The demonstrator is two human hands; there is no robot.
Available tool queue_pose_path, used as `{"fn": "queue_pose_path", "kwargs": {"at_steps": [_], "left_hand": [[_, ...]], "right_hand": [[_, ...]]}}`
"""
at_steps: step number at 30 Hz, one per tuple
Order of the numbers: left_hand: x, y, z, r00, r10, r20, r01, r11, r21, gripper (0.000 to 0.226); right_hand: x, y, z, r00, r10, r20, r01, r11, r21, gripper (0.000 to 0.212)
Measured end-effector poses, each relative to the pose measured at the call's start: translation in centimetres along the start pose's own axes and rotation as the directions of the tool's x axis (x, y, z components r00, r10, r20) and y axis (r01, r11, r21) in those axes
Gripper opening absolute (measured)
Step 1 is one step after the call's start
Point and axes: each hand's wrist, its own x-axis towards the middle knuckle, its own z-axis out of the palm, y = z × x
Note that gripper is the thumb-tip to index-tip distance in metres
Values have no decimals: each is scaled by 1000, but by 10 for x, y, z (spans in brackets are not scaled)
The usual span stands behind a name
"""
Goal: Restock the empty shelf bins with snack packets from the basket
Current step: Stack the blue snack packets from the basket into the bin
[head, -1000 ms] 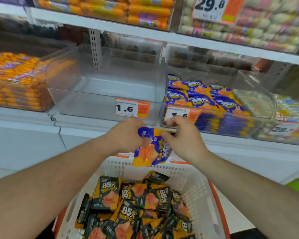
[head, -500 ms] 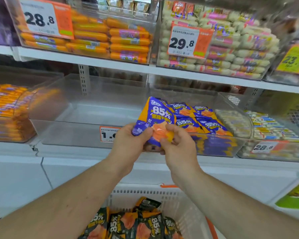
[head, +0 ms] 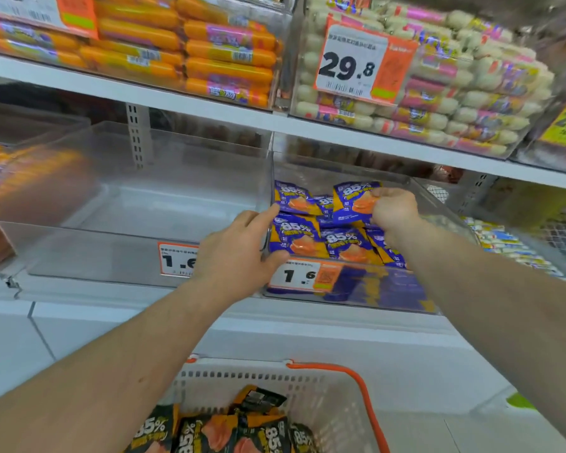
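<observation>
Two hands reaching up from the lower corners of the frame toward the middle shelf. Right hand [head: 393, 209], right of centre, pinching a purple snack packet [head: 353, 201] by its right edge, fingers curled onto it, holding it upright just above the purple packets [head: 324, 240] already lying in the clear right bin [head: 419, 299]. Left hand [head: 239, 253], at centre, resting at the front left corner of that bin, forefinger stretched out and touching a packet at the bin's left wall, thumb lying along the front rim; fingers loosely apart, gripping nothing. Sitting empty just left of it, at centre left, a second clear bin [head: 89, 253], an orange-and-white price tag [head: 177, 259] on its front half hidden behind the left hand. Showing on the right bin's front, another tag reading 1.6 [head: 304, 276]. Standing at the bottom centre of the frame, a white basket [head: 307, 380] with an orange handle [head: 363, 393], holding black snack packets [head: 229, 433] marked 85%, well below both hands. Filling the upper left, orange sausage sticks [head: 229, 57] stacked in a tray; filling the upper right, pale sausage packs [head: 464, 103] behind a 29.8 price card [head: 353, 63]. Blurring at the far left edge, more orange packs [head: 30, 178] in a clear bin.
</observation>
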Motion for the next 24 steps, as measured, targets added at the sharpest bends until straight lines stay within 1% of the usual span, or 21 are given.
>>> {"fn": "queue_pose_path", "kwargs": {"at_steps": [4, 7, 9, 11, 12, 15, 16, 18, 22, 24], "left_hand": [[-1, -1, 3, 998, 14, -64, -13, 1000, 13, 77], [-2, -2, 6, 994, 36, -107, -35, 999, 12, 77], [-1, -3, 8, 990, 45, -135, -45, 999, 5, 77], [-2, -3, 9, 990, 49, -136, -48, 999, 8, 77], [-2, -4, 10, 989, 50, -136, -50, 999, 4, 77], [-2, -4, 8, 991, 58, -122, -57, 998, 9, 77], [-2, -4, 8, 993, 56, -108, -55, 998, 12, 77], [-2, -4, 8, 995, 57, -83, -55, 998, 18, 77], [-1, 0, 5, 998, 54, -36, -52, 998, 38, 78], [-1, -1, 5, 999, 51, -18, -50, 998, 40, 78]], "right_hand": [[28, 9, 15, 997, -1, 79, 16, 981, -193, 36], [34, 13, 23, 987, 17, 158, 16, 978, -209, 30], [33, 14, 27, 970, 10, 243, 55, 964, -259, 33], [33, 12, 30, 964, -19, 265, 119, 923, -366, 37], [33, 12, 32, 964, -28, 263, 142, 893, -427, 39], [36, 14, 37, 969, -38, 245, 192, 743, -641, 48], [37, 14, 38, 971, -40, 236, 194, 709, -678, 49], [40, 16, 39, 975, -41, 218, 190, 659, -728, 43], [41, 20, 35, 978, -53, 202, 191, 626, -757, 31], [38, 20, 31, 989, -68, 135, 147, 632, -761, 30]]}}
